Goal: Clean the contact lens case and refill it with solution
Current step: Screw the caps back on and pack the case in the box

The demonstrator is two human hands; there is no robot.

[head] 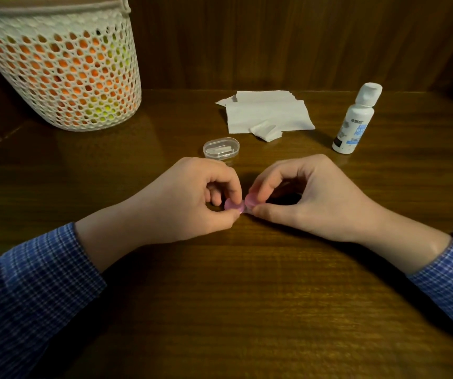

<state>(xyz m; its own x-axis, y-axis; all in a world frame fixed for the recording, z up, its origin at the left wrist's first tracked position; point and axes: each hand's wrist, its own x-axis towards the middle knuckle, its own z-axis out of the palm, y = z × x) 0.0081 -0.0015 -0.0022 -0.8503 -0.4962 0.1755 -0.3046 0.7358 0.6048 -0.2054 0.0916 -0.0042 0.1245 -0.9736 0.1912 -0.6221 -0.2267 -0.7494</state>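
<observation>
A small pink contact lens case (240, 205) rests low over the wooden table (247, 296), pinched from both sides. My left hand (192, 198) grips its left cap with thumb and forefinger. My right hand (307, 195) grips its right cap the same way. Most of the case is hidden by my fingers. A white solution bottle (355, 120) with its cap shut stands upright at the right rear. White tissues (266, 112) lie flat behind my hands, with a small folded piece (266, 132) at their front edge.
A clear oval plastic box (221, 148) sits just behind my left hand. A white perforated basket (61, 69) holding orange and yellow things stands at the back left. A dark wooden wall (301, 36) closes the back of the table.
</observation>
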